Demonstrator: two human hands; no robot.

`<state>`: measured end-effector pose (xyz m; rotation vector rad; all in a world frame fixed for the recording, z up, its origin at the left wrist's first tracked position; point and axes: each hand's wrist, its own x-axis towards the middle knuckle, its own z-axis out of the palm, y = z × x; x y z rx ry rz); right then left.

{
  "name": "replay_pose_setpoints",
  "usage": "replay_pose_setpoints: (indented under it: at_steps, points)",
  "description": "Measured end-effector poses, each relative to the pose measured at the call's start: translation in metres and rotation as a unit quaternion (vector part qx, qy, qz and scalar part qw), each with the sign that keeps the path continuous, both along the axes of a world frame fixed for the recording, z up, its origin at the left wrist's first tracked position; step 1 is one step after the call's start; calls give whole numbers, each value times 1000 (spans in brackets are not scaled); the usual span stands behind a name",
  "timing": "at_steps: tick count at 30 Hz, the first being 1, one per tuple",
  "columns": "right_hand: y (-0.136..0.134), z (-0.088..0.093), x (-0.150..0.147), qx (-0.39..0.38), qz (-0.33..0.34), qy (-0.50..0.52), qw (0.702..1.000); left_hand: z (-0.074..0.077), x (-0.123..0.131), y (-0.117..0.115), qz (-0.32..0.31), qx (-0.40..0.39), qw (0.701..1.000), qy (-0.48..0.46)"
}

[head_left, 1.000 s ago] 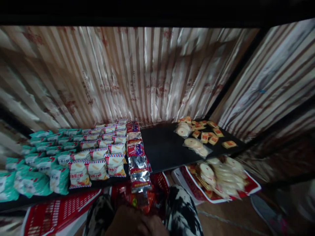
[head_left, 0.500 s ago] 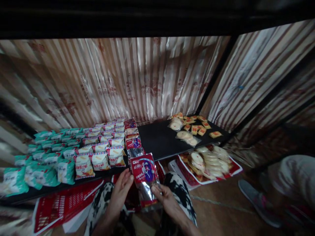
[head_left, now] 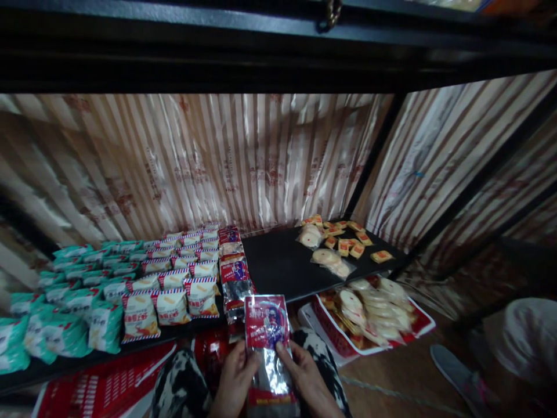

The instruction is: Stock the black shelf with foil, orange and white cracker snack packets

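Note:
Both hands hold one red-and-silver snack packet upright above my lap, just before the black shelf. My left hand grips its left edge with the thumb on the front. My right hand pinches its right side. A row of the same red-and-silver packets lies front to back on the shelf just ahead of the held one. My knees in black-and-white trousers flank the hands.
White packets with red-blue edges and teal packets fill the shelf's left part. Round cakes and small orange packets lie at its right. A red basket of cakes sits on the floor. Another person's shoe is at right.
The camera tilted up. My hands came up from the lap with a packet; now both hands grip it, the left having closed on its edge, and it stands more upright.

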<state>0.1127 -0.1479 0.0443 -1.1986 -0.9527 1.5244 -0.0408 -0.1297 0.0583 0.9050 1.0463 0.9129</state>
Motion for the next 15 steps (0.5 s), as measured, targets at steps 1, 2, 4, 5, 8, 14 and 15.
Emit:
replay_pose_setpoints:
  at_steps: [1,2,4,5,8,14,15]
  points:
    - [2,-1,0,0,-3,-2,1000,-1,1,1,1,-2,1000,-3]
    - [4,-3,-1,3,-1,-4,1000,-3,2,2,7,-4,1000,-3]
    - [8,-5,-2,15,7,-9,1000,-6,4,6,25,-3,1000,14]
    - [11,-5,-3,21,11,-13,1000,-7,4,9,34,-1,999,33]
    - [21,0,-5,29,14,-29,999,-7,3,21,53,12,993,102]
    - [47,12,-8,43,-3,-35,998,-3,2,57,50,46,985,158]
    - [52,12,-8,46,-15,-41,998,-2,3,64,50,51,984,162]
